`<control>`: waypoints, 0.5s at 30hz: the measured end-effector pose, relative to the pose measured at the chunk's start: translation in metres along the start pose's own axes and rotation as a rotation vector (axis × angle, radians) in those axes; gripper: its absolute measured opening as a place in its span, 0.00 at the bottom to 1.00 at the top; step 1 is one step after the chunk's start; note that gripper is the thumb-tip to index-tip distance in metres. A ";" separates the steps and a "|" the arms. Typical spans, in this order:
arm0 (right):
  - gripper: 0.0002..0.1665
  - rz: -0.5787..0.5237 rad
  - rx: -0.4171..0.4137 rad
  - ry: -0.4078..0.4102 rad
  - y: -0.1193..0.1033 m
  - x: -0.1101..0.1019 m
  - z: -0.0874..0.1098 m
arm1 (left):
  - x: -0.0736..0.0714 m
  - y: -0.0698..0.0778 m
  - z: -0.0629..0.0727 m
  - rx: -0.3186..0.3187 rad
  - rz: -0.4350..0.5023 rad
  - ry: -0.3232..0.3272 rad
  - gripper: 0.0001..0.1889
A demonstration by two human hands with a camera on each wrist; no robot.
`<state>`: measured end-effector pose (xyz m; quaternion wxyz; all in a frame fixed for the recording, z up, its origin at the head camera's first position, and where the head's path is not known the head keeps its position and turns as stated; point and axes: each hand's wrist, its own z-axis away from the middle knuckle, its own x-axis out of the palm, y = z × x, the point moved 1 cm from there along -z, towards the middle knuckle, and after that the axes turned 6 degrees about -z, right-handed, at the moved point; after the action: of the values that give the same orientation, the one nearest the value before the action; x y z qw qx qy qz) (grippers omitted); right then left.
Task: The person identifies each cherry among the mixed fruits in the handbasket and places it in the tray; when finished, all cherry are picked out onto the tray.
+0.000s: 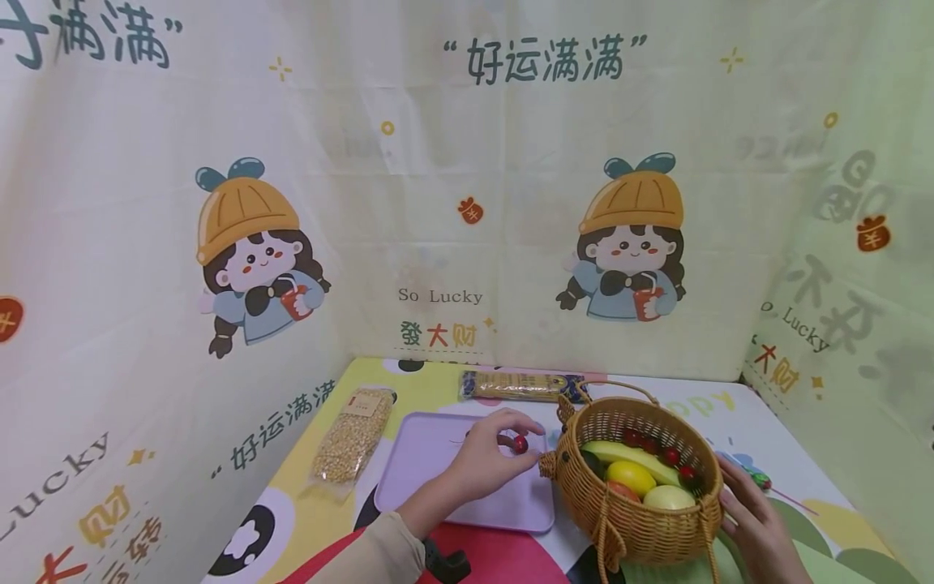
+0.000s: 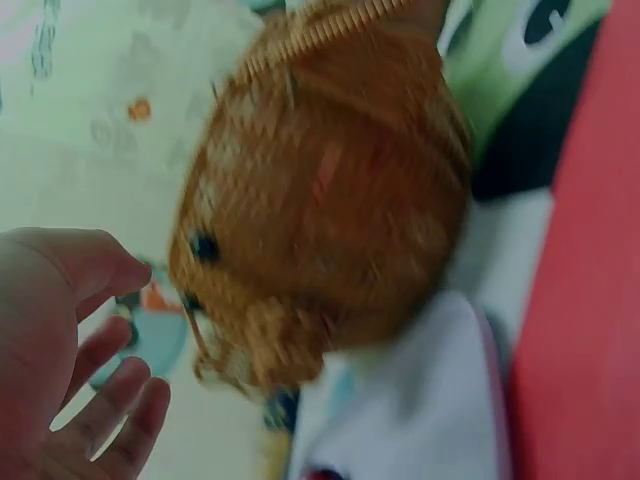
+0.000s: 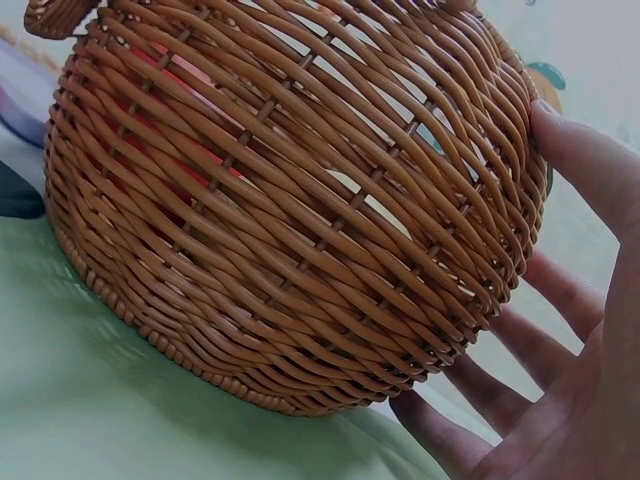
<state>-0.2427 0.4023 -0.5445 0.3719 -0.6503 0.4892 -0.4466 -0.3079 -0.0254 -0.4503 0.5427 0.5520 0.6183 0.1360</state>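
Observation:
My left hand (image 1: 499, 454) is over the lilac tray (image 1: 423, 454), fingers parted and slightly bent, nothing between them in the left wrist view. A red cherry (image 1: 520, 444) shows between thumb and fingers in the head view; the left wrist view has a cherry (image 2: 325, 473) low on the tray. To the right stands a brown wicker basket (image 1: 620, 527) shaped like an animal, its snout close to my left fingertips. My right hand (image 1: 755, 519) rests spread fingers against the basket's right side, thumb near the rim. Inside lie a yellow lemon (image 1: 631, 478), a banana (image 1: 642, 461) and several cherries (image 1: 667, 456).
A bag of pale yellow kernels (image 1: 353, 438) lies left of the tray. Behind the tray is a long packet of noodles (image 1: 518, 385). A small green-and-red item (image 1: 760, 480) lies right of the basket. Printed curtains (image 1: 438, 243) wall in the patterned tabletop.

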 end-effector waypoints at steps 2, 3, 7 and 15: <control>0.33 0.001 0.004 0.001 0.000 0.000 0.000 | 0.004 0.015 -0.003 0.027 0.011 -0.006 0.15; 0.33 -0.001 0.004 0.000 0.000 0.000 0.000 | 0.005 0.021 -0.005 0.036 0.015 -0.010 0.14; 0.34 -0.012 -0.008 -0.013 0.000 0.000 0.000 | 0.013 0.044 -0.017 0.087 0.037 -0.043 0.14; 0.34 -0.011 -0.005 -0.009 -0.001 -0.003 -0.001 | 0.035 0.068 -0.049 0.111 0.052 -0.142 0.13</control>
<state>-0.2434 0.4051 -0.5444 0.3702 -0.6557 0.4851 -0.4445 -0.3046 0.0489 -0.3985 0.5502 0.6052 0.5702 0.0761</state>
